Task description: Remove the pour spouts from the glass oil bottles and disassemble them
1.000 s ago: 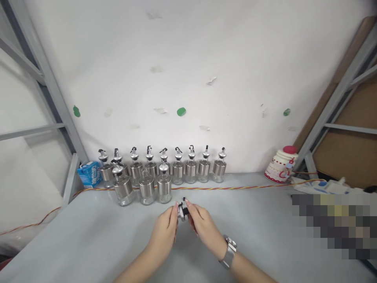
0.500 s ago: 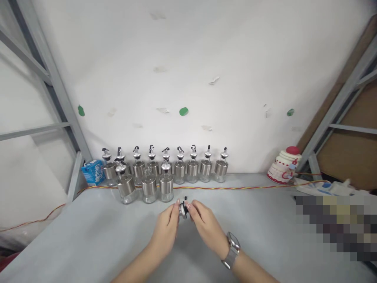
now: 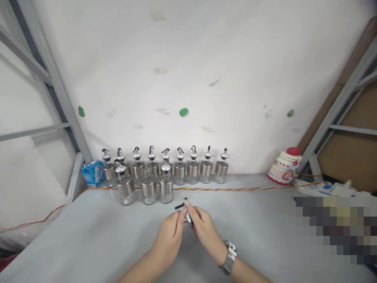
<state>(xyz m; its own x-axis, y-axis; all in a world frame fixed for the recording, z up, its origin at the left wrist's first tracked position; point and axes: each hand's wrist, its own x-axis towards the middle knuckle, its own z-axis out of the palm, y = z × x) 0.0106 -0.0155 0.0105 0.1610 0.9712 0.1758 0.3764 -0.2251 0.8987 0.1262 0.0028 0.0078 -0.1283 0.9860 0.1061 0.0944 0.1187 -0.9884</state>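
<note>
Fingertips of my left hand (image 3: 168, 234) and my right hand (image 3: 205, 228) pinch a silver-and-black pourer spout (image 3: 188, 217) between them, above the grey table. Its black lever (image 3: 179, 206) sticks out to the left past my fingers; part of the spout is hidden by them. Beyond my hands stand glass oil bottles with steel sleeves. In the front row, an open-necked bottle (image 3: 149, 188) has a spout-topped bottle (image 3: 166, 186) on its right and another capped bottle (image 3: 125, 186) on its left.
Several spout-topped bottles (image 3: 193, 169) line the wall. A blue carton (image 3: 93, 173) stands at the far left, a red-and-white jar (image 3: 284, 167) at the right. A twisted red-yellow wire (image 3: 235, 189) crosses the table (image 3: 259, 228). Metal frame posts flank both sides.
Both hands have drawn closer together and my grip has shifted around the spout. The spout has turned, so its black lever now points left. The bottles stay put.
</note>
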